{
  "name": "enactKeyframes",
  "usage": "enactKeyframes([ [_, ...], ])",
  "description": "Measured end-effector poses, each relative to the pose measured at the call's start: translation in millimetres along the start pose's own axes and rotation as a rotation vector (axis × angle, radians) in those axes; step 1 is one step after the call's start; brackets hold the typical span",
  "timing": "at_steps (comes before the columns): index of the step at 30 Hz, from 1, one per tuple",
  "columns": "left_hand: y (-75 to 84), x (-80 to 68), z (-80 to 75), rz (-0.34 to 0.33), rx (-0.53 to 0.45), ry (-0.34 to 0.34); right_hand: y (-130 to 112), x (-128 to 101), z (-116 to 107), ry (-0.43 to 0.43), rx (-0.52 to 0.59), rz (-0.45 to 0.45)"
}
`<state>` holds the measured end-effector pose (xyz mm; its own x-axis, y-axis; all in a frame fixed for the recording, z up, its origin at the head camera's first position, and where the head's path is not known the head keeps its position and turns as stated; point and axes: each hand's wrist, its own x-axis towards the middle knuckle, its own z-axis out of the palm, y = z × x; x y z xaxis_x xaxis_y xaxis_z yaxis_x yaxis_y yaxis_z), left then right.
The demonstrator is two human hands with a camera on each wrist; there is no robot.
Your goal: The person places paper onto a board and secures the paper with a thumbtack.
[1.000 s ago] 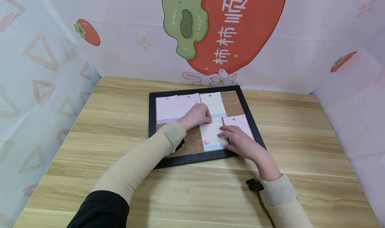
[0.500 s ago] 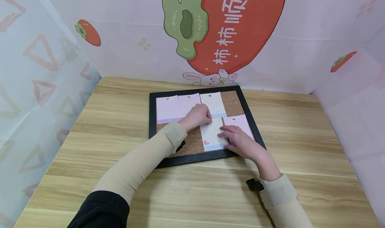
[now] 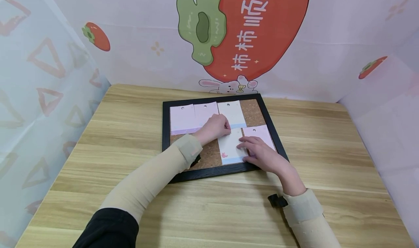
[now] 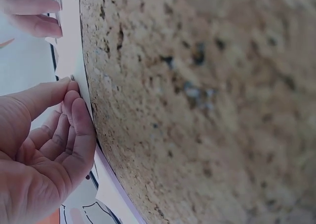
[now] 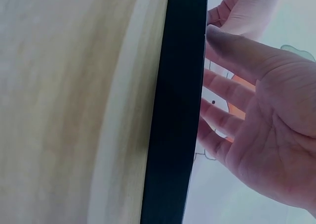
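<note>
A black-framed cork board [image 3: 166, 131] lies flat on the wooden table [image 3: 124, 110]. My left hand [image 3: 220, 126] has its fingers curled at the top edge of a white note [image 3: 230, 148] with a blue strip. In the left wrist view its thumb and fingertips [image 4: 69, 98] pinch a small pushpin [image 4: 72, 77] against the cork [image 4: 207, 110]. My right hand [image 3: 254, 148] lies flat, its straight fingers pressing on the white note and on the pink note [image 3: 262, 131] beside it. The right wrist view shows that palm [image 5: 266, 130] over the board's frame [image 5: 177, 110].
Three more notes are pinned along the board's top: two pink [image 3: 181, 119] [image 3: 204, 111] and one white [image 3: 233, 113]. Bare cork [image 3: 254, 111] shows at the top right. Printed fabric walls [image 3: 327, 40] close in the table on three sides.
</note>
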<state>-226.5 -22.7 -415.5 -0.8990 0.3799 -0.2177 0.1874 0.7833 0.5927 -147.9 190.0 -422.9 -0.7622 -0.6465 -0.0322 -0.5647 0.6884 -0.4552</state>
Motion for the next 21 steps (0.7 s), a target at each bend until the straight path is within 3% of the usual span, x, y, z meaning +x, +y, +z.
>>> enactKeyframes([
  [7,-1.2,-0.8,-3.4,0.018,-0.016,-0.026,4.6,0.8,-6.5,-0.024,0.113,0.057],
  [12,-8.6,-2.8,-9.3,0.052,-0.059,-0.039,9.6,-3.6,-14.6,0.041,0.151,0.095],
  [16,-18.3,-8.6,-18.5,0.078,-0.092,0.018,13.2,-8.6,-24.1,0.142,0.136,0.132],
  [21,-32.3,-22.2,-37.7,0.104,-0.099,0.142,19.4,-18.4,-38.6,0.237,0.088,0.188],
])
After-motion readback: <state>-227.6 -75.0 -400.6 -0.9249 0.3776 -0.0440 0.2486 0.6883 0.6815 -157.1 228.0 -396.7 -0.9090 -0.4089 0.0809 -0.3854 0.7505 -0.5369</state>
